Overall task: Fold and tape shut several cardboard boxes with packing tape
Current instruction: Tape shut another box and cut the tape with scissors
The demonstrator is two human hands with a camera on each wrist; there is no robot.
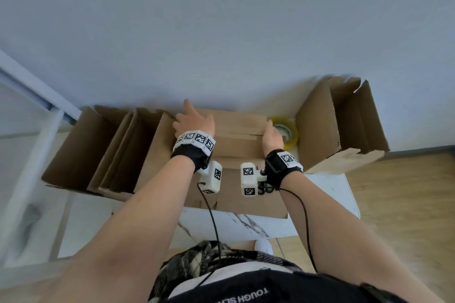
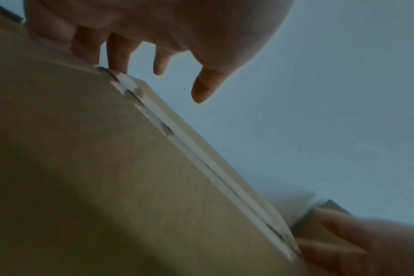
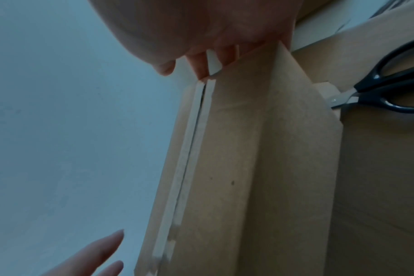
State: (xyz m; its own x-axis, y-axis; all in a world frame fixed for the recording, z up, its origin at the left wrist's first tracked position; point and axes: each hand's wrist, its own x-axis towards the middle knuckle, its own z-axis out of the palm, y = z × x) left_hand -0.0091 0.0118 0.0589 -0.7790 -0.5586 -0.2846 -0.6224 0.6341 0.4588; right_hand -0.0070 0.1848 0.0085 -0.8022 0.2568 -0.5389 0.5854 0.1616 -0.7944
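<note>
Cardboard box (image 1: 236,145): frame centre, flaps folded down, contents hidden.
Open boxes: left (image 1: 98,150) and upper right (image 1: 344,125), insides shadowed.
Left hand (image 1: 194,120): fingers spread, tips on box's far-left edge.
Right hand (image 1: 272,134): fingers straight, pressing box's right end.
Tape roll (image 1: 286,130): behind right hand, half hidden.
Scissors (image 3: 390,93): right wrist view only, cut off.
</note>
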